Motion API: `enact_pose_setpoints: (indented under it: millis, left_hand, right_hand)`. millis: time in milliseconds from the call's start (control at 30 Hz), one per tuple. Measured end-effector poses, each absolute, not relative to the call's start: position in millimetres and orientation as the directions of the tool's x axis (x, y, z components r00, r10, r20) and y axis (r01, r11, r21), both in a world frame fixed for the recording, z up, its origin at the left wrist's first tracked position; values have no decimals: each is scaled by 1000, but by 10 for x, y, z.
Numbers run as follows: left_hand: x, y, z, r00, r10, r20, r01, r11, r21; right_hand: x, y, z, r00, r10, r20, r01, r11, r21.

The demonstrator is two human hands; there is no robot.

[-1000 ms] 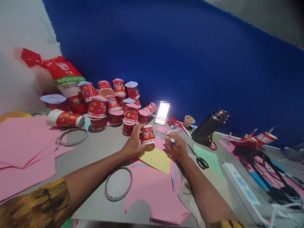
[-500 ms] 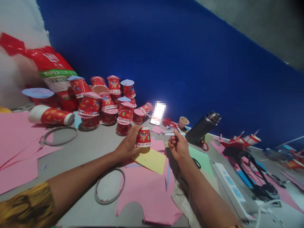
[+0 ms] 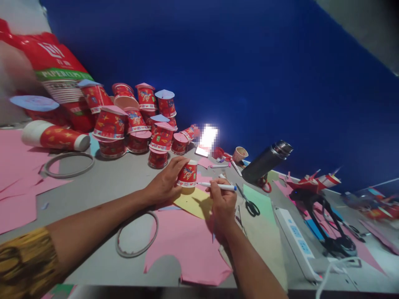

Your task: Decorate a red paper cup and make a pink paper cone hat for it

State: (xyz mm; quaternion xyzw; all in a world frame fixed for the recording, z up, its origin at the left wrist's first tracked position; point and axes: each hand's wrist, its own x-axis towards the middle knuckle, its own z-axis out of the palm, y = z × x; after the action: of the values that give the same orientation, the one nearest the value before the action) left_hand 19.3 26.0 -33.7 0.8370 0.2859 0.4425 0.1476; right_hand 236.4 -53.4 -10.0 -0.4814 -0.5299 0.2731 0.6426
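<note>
My left hand [image 3: 166, 180] is closed around the side of a red patterned paper cup [image 3: 188, 173], which stands upside down on a yellow paper sheet [image 3: 195, 202]. Between the fingers of my right hand [image 3: 223, 201] is a white marker with a blue end [image 3: 227, 187]; its tip points left, close to the lower rim of the cup. I cannot tell whether the tip touches the cup. Beneath both hands lies pink paper [image 3: 187, 245] with curved cut-outs.
Stacked red cups with paper tops [image 3: 109, 124] stand at the back left. A grey ring [image 3: 137, 234] lies near my left forearm. To the right are scissors [image 3: 252, 207], a dark flask [image 3: 266, 162] and a power strip [image 3: 296, 241]. A lit phone [image 3: 207, 139] leans behind.
My right hand has come left and nearer the cup, carrying the marker away from the pens at the back. The left hand keeps its hold on the cup. The view has shifted slightly.
</note>
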Motion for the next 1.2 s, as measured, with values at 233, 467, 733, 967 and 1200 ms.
enact_pose_setpoints:
  millis: [233, 467, 733, 967, 1200]
  left_hand:
    - [181, 241, -300, 449, 643, 621, 377, -766, 520]
    - [194, 241, -315, 436, 649, 623, 372, -761, 532]
    - [181, 261, -328, 447, 640, 625, 380, -768, 515]
    - [185, 256, -331, 443, 650, 617, 392, -760, 519]
    - [184, 259, -319, 443, 656, 612, 377, -755, 536]
  right_hand:
    - [2325, -548, -152, 163, 799, 579, 382, 490, -783]
    - [2339, -497, -199, 132, 806, 577, 400, 489, -775]
    - [2328, -503, -222, 106, 797, 595, 416, 508, -754]
    - [2333, -479, -248, 106, 804, 585, 442, 489, -752]
    - [2320, -463, -240, 93, 808, 582, 457, 485, -746]
